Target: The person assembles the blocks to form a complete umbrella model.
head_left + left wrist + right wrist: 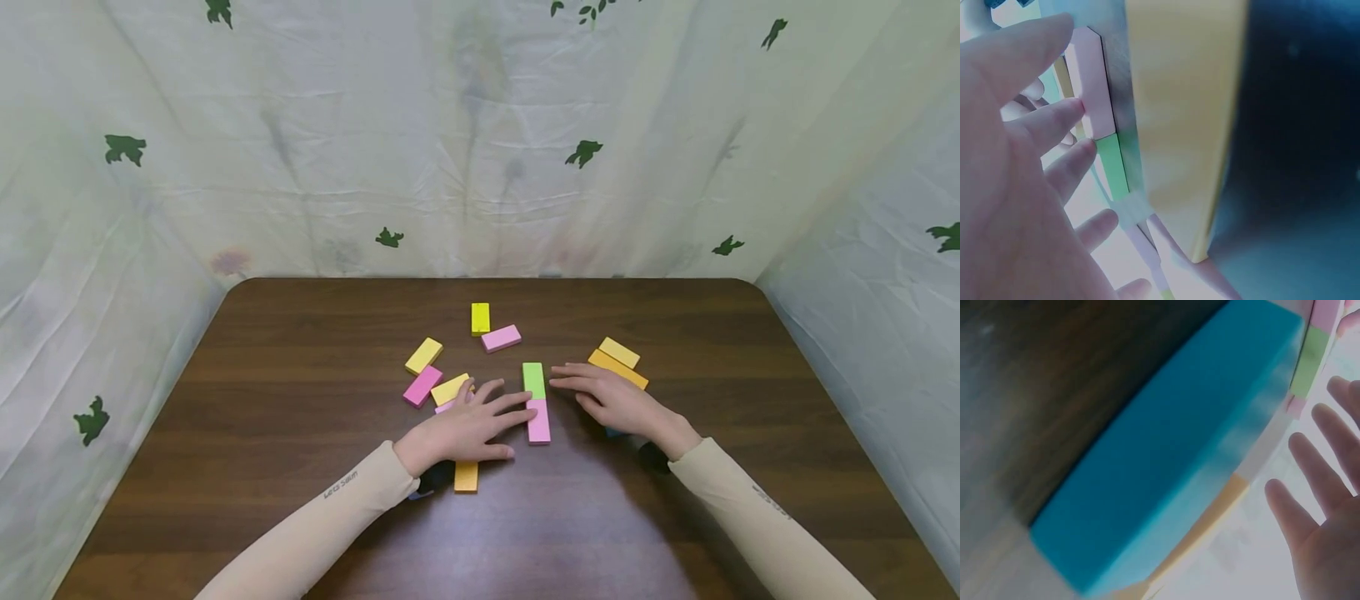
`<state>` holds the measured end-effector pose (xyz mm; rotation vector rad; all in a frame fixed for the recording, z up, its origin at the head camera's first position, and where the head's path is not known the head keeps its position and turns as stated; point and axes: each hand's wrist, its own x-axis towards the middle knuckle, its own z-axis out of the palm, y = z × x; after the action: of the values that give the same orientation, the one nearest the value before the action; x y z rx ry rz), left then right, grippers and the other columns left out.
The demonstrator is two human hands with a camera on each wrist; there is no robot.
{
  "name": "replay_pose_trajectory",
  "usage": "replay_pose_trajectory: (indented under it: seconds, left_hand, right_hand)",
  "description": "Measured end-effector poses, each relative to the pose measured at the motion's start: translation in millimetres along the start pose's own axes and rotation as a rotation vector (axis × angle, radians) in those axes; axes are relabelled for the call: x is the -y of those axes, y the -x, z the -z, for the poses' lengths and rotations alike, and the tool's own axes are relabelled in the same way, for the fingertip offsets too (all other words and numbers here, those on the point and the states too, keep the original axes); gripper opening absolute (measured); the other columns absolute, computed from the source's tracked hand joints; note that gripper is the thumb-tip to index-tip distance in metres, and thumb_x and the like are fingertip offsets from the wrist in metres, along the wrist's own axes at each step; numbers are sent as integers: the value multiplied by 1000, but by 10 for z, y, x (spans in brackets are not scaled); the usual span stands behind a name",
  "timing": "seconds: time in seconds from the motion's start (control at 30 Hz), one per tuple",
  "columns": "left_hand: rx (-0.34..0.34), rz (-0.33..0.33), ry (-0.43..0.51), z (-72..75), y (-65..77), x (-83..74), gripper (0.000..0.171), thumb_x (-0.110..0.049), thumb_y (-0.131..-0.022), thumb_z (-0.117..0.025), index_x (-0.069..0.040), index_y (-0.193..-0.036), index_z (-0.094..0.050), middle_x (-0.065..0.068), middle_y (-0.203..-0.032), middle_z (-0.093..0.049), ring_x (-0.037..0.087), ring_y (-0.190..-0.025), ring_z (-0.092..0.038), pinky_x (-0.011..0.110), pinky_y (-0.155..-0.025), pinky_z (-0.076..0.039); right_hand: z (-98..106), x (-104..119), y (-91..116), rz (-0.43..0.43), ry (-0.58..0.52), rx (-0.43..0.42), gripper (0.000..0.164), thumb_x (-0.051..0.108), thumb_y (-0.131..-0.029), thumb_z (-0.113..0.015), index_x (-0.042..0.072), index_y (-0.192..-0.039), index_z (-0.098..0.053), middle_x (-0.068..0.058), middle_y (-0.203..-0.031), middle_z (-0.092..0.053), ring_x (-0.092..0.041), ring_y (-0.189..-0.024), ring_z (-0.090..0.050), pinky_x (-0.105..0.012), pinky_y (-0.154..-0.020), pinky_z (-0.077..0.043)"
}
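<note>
A green block and a pink block lie end to end in one straight line on the table. From the left, my left hand reaches in with spread fingers, its fingertips right at the pink block's side; the left wrist view shows this too. Just right of the green block hovers my right hand, fingers extended and holding nothing. Under the left hand an orange block sticks out. A blue block fills much of the right wrist view, mostly hidden beneath the right hand in the head view.
Beyond the right hand lie an orange block and a pale yellow block. Left of centre are yellow blocks and a dark pink block. Farther back rest a bright yellow block and a light pink block.
</note>
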<state>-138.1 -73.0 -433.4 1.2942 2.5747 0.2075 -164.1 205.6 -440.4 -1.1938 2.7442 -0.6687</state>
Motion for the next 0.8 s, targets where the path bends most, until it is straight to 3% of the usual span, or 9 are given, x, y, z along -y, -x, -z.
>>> replay_pose_trajectory:
  seconds: [0.43,0.8]
  left_hand:
    - [20,16,7,58,-19,47,60,-43,-94,-57,-24,-148,-39,-2,-155,-26,33,-138,-21,66,-104,-17]
    - [31,14,37,47,-25,99,57,-39,-95,-56,-26,-148,-39,-4,-155,-26,34,-139,-19,65,-104,-17]
  right_hand:
    - [55,-83,275,-132,-33,-2,41,4,-93,-58,8,-133,-57,-8,-141,-49,-28,-130,-43,-49,-101,-37]
    - [110,-137,523,-131,-43,-38,40,4,-90,-62,7,-129,-60,-6,-130,-58,-27,-122,-51,-48,-97,-41]
